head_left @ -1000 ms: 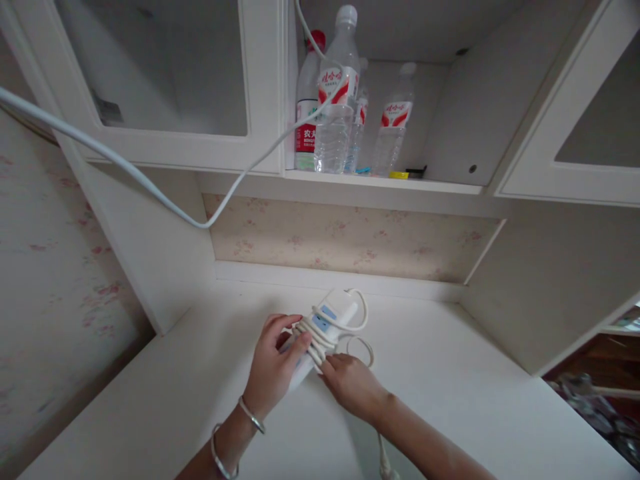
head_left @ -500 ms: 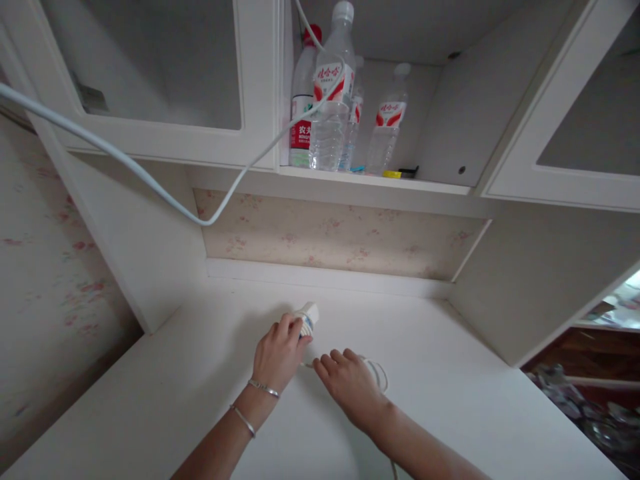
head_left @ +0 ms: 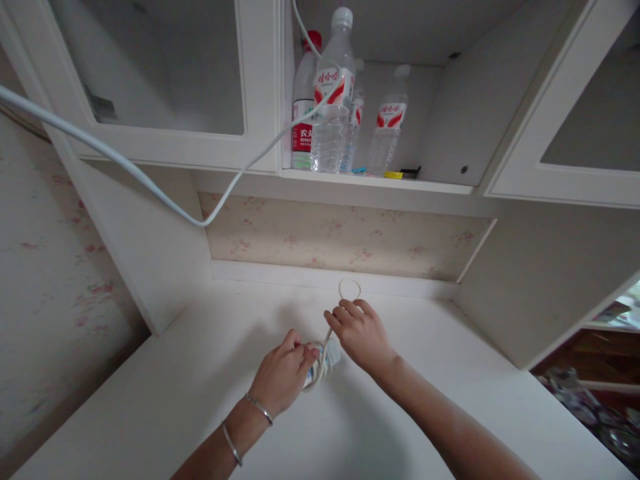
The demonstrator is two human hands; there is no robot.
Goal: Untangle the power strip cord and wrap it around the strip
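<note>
My left hand point(head_left: 283, 372) is closed round a white power strip point(head_left: 325, 355) with blue markings, held just above the white desk top point(head_left: 200, 393). Turns of its white cord point(head_left: 327, 337) are wrapped round the strip. My right hand point(head_left: 361, 331) is closed on that cord a little above and to the right of the strip. A small loop of the cord point(head_left: 349, 289) stands up behind my right fingers. Two thin bracelets point(head_left: 245, 423) sit on my left wrist.
A white cupboard hangs above the desk, with an open shelf point(head_left: 380, 181) holding several plastic water bottles point(head_left: 330, 100) and small items. A separate white cable point(head_left: 125, 167) sags from the left wall up into the shelf. Flowered wallpaper point(head_left: 345, 240) backs the desk.
My right hand rose from the desk and pulled the cord up into a loop. My left hand turned the power strip and drew it nearer to me.
</note>
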